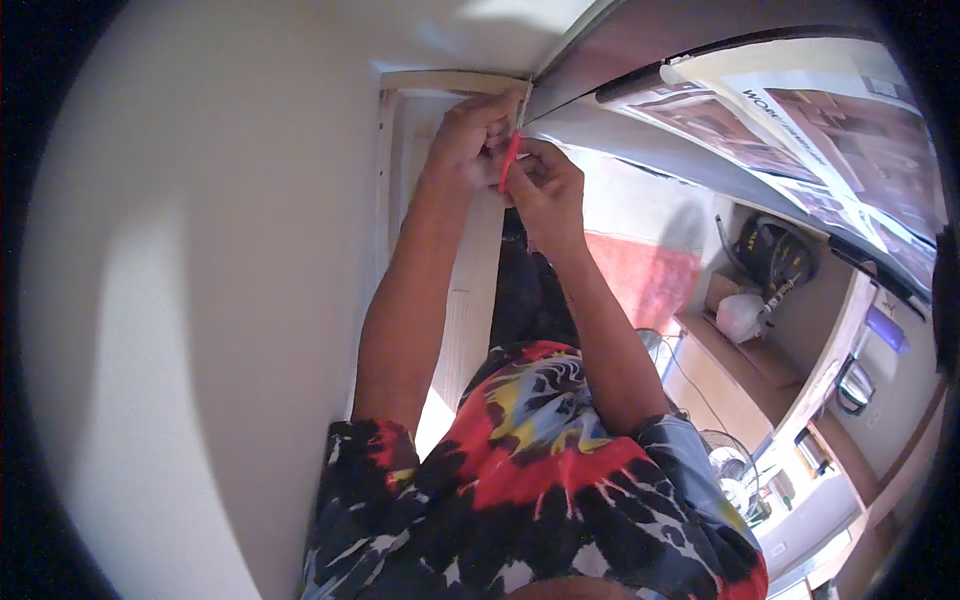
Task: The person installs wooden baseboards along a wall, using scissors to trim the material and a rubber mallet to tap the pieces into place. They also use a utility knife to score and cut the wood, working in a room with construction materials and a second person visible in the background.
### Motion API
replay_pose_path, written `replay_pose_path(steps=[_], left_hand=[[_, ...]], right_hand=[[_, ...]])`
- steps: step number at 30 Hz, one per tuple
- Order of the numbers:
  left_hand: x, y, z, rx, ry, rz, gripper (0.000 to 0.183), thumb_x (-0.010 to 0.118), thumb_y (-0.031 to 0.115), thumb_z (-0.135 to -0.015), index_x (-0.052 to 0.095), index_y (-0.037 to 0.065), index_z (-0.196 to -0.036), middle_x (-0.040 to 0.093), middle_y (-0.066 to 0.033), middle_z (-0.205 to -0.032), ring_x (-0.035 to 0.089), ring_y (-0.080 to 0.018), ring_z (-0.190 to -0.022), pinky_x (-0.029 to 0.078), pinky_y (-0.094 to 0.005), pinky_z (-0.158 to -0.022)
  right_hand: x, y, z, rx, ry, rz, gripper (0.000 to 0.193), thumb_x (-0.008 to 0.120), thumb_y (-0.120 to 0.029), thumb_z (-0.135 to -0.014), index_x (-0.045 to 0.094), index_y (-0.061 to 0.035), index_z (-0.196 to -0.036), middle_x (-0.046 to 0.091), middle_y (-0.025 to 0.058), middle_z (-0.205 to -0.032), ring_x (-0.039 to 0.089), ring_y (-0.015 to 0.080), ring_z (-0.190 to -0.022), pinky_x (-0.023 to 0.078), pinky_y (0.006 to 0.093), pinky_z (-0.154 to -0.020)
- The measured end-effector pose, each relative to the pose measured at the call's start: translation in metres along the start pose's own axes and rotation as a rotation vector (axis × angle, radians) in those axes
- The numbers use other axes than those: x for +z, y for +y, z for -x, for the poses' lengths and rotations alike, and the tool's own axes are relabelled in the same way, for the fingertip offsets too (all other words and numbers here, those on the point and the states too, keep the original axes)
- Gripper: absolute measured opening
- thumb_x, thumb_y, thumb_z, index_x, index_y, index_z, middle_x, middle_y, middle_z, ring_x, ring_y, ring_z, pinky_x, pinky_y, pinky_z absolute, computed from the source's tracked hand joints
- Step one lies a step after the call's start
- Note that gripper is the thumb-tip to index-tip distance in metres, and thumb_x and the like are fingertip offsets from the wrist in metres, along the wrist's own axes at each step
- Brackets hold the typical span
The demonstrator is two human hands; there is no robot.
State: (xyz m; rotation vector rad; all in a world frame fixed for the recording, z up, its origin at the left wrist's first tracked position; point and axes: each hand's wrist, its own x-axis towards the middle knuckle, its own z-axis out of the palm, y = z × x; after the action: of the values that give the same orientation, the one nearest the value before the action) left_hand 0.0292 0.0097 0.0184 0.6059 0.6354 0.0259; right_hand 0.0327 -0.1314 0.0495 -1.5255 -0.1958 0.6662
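High in the view, close to the corner where the pale wall meets a dark panel, both my hands are raised together. My right hand [546,185] grips a thin red handle [509,162], apparently of scissors seen edge-on, whose narrow metal blade [524,100] points up beside the panel's edge. Just left of the blade is my left hand [470,140], its fingers bent inward. Whatever lies between those fingers is hidden. A light wooden frame edge [440,80] runs behind my left hand.
A broad pale wall [200,250] stands close on my left. Overhead at right, a dark panel [640,50] carries printed sheets [850,130]. Lower right are shelves with a black corded machine [775,255], a white bag [740,316], a metal kettle [855,388] and a fan [728,465].
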Motion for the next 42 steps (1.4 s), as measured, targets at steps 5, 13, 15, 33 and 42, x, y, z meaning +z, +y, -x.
replay_pose_path(steps=[5, 13, 15, 33, 42], left_hand=[[0.002, 0.002, 0.002, 0.004, 0.026, -0.083, 0.026, 0.071, 0.025, -0.085, 0.051, 0.016, -0.07, 0.042, 0.0065, -0.056, 0.037, -0.0053, -0.044, 0.033, -0.0237, -0.041], [-0.002, 0.003, 0.003, -0.008, -0.024, -0.049, 0.022, 0.072, 0.026, -0.085, 0.056, 0.017, -0.073, 0.043, 0.0081, -0.056, 0.038, -0.0037, -0.043, 0.035, -0.0223, -0.041], [-0.001, 0.002, 0.003, -0.014, 0.006, -0.031, 0.021, 0.072, 0.026, -0.084, 0.056, 0.017, -0.073, 0.043, 0.0085, -0.056, 0.038, -0.0037, -0.043, 0.036, -0.0227, -0.041], [-0.002, 0.005, 0.004, -0.033, -0.086, 0.034, 0.036, 0.071, 0.023, -0.086, 0.045, 0.016, -0.063, 0.034, 0.0048, -0.05, 0.033, -0.0086, -0.042, 0.033, -0.0269, -0.041], [0.006, 0.008, 0.01, -0.046, -0.001, -0.045, 0.035, 0.072, 0.023, -0.085, 0.045, 0.016, -0.064, 0.036, 0.0047, -0.051, 0.033, -0.0073, -0.041, 0.034, -0.0263, -0.036]], right_hand=[[0.002, 0.003, -0.003, 0.03, -0.011, -0.004, 0.029, 0.064, -0.011, -0.089, 0.057, 0.0053, -0.112, 0.065, 0.0069, -0.087, 0.061, 0.0099, -0.073, 0.055, 0.0268, -0.068], [0.002, -0.002, -0.003, 0.002, -0.003, -0.089, 0.025, 0.068, -0.011, -0.085, 0.06, 0.0029, -0.105, 0.067, 0.0083, -0.081, 0.064, 0.0126, -0.07, 0.051, 0.0264, -0.063], [0.001, -0.005, -0.003, 0.038, -0.005, -0.118, 0.025, 0.068, -0.011, -0.085, 0.06, 0.0024, -0.105, 0.067, 0.0081, -0.081, 0.064, 0.0126, -0.071, 0.051, 0.0263, -0.064], [0.0, 0.002, 0.001, -0.071, -0.018, 0.019, 0.028, 0.064, -0.008, -0.088, 0.06, 0.0077, -0.111, 0.067, 0.0064, -0.084, 0.062, 0.0108, -0.074, 0.051, 0.0252, -0.066], [-0.002, 0.008, -0.005, -0.038, -0.004, -0.071, 0.025, 0.065, -0.008, -0.085, 0.061, 0.0018, -0.107, 0.068, 0.0077, -0.082, 0.064, 0.0119, -0.073, 0.049, 0.0255, -0.064]])
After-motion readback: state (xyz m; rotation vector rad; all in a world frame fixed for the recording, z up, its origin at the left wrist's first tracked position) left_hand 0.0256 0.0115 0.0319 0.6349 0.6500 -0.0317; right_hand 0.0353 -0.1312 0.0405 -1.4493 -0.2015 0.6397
